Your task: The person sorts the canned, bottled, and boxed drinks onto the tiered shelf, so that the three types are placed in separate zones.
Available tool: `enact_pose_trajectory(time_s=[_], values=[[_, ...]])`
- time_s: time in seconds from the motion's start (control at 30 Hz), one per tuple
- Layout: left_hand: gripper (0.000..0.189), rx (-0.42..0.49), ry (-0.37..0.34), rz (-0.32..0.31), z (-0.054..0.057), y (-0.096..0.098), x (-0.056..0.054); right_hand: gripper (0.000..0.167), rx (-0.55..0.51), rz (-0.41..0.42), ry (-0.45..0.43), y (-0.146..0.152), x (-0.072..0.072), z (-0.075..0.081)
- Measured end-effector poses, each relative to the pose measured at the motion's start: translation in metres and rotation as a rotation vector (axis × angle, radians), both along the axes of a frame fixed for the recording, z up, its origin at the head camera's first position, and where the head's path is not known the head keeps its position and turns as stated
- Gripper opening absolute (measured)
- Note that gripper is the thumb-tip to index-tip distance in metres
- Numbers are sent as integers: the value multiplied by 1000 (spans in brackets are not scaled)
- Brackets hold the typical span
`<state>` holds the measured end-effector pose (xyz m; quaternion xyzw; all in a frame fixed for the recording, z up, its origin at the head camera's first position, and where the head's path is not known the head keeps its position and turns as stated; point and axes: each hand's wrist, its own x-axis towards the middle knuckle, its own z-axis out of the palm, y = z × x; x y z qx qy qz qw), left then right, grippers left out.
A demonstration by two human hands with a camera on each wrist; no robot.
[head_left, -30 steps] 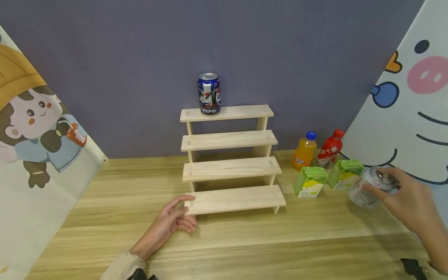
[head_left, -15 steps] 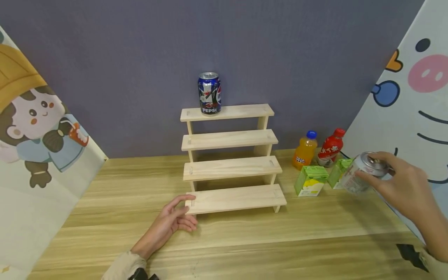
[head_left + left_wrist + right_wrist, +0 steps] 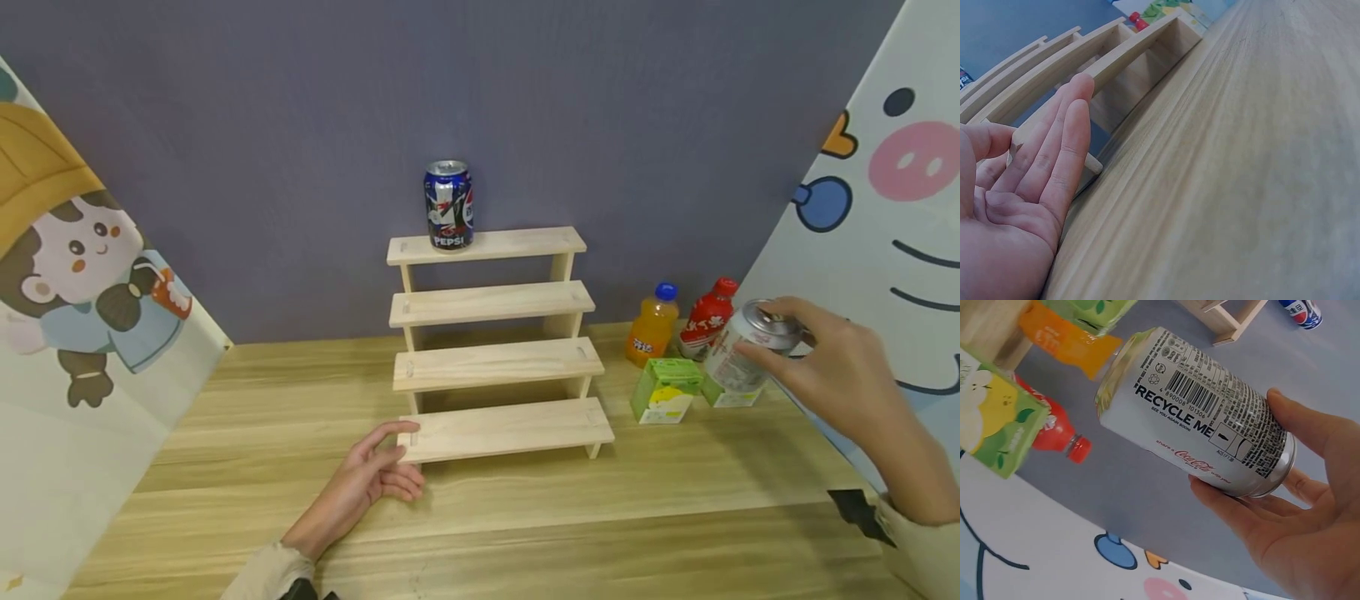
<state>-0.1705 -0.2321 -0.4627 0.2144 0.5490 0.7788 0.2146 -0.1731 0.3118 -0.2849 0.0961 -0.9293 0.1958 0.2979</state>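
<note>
My right hand (image 3: 847,367) grips a silver Coca-Cola can (image 3: 750,346) near its top, thumb and fingers on opposite sides. The can is tilted in the air, in front of a green juice box (image 3: 733,398) that it partly hides. In the right wrist view the can's side (image 3: 1191,412) shows a barcode and "RECYCLE ME". My left hand (image 3: 360,483) holds the left end of the lowest step of a wooden tiered shelf (image 3: 502,431); in the left wrist view its other fingers (image 3: 1069,144) stretch along the shelf's side. A blue Pepsi can (image 3: 448,207) stands on the top step.
Right of the shelf stand an orange soda bottle (image 3: 652,325) with a blue cap, a red bottle (image 3: 707,319) and another green juice box (image 3: 667,390). A grey wall (image 3: 300,167) rises behind; cartoon-printed panels (image 3: 877,250) flank the wooden table (image 3: 525,542).
My right hand has raised the Coca-Cola can off the table and carried it leftward, over the farther juice box. My left hand has stayed at the shelf's end.
</note>
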Motion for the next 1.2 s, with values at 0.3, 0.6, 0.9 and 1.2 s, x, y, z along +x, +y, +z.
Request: enact_pose_trajectory(time_s=[0.3,0.6,0.9,1.2], values=[[43,10,5,-6,-1,-1,0,54,41,55,55,-14,-12,16],[43,7,3,7,-1,-1,-2,53,79,105,99,-32,-30,44],[44,-17,-3,12,0,-2,-1,54,64,159,73,-51,-43,60],[43,-16,-8,14,-1,-1,0,52,46,223,83,-67,-65,76]])
